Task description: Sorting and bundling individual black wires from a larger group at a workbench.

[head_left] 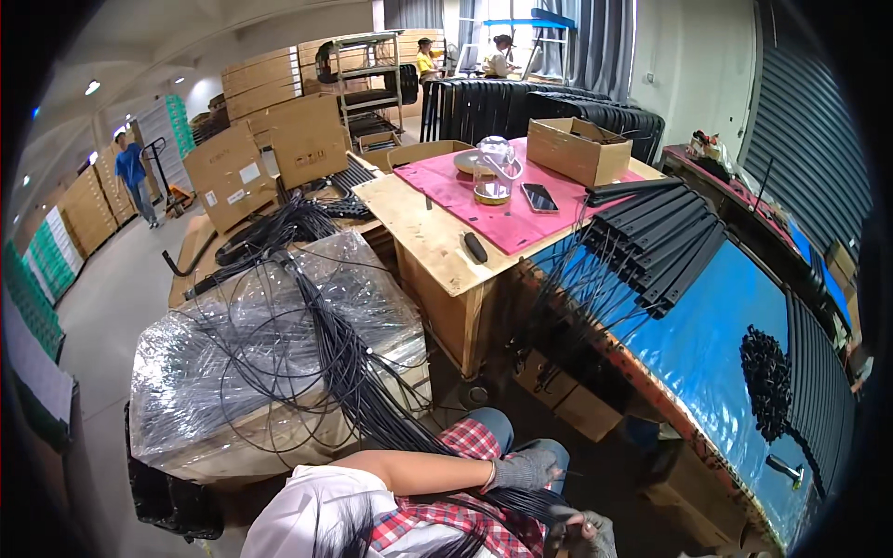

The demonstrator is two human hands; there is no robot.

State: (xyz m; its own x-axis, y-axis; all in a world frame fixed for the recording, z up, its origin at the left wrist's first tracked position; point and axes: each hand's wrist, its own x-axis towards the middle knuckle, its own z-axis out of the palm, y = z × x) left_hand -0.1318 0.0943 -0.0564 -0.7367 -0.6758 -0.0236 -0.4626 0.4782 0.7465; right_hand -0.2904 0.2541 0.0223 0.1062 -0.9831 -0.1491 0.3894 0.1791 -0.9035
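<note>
A thick bundle of thin black cables [349,372] runs from the plastic-wrapped stack down across my lap. My left hand [526,471], in a grey knit glove, reaches over from the left and is closed at the bundle on my thigh; its fingertips are partly hidden. At the bottom edge, my right hand [593,535] wears a grey glove with bare fingertips. Its fingers are curled together beside the cable ends, against something dark that I cannot make out. A red-and-white checked cloth [465,439] covers part of my lap.
The wrapped stack [186,391] stands at my left. Ahead, a wooden table [391,209] carries a pink sheet, clear jug [493,177], phone [539,197] and cardboard box [579,153]. Black bars [656,242] and a hammer [786,468] lie on the blue-covered bench [688,344]. A person [133,177] walks far left.
</note>
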